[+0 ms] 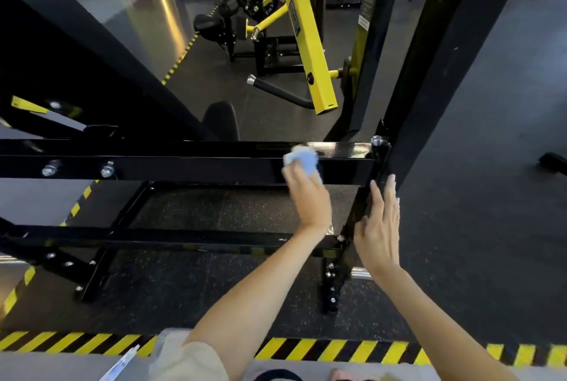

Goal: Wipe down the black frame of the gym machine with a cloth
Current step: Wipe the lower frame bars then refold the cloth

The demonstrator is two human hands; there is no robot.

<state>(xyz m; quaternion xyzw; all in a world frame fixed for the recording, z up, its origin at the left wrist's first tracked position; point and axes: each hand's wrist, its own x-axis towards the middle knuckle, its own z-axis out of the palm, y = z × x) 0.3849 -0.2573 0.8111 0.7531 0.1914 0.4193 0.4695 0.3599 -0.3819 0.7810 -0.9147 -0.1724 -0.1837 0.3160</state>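
1. A pale blue cloth is gripped in the left hand. It is bunched up, with the fingers curled over it, though the hand is slightly blurred.
2. The cloth is pressed against the near face and top edge of the upper crossbar of the black frame, towards the bar's right end.
3. The right hand is laid flat against the upright post of the frame, just below the crossbar joint. Its fingers are held straight and close together, and nothing is grasped.
4. A large bolt is seen at the joint, just right of the cloth. Two more bolts are set in the crossbar's near face, well to the left.
5. A lower crossbar is seen beneath the left forearm, with a bolted foot plate at its right end.
6. A yellow lever arm with a black handle is seen beyond the crossbar. Weight plates are seen farther off.
7. A dark rounded pad is seen just behind the crossbar, left of the cloth.
8. A thick black slanted beam fills the far left.
9. Yellow-and-black hazard tape is laid across the near floor, under both forearms.
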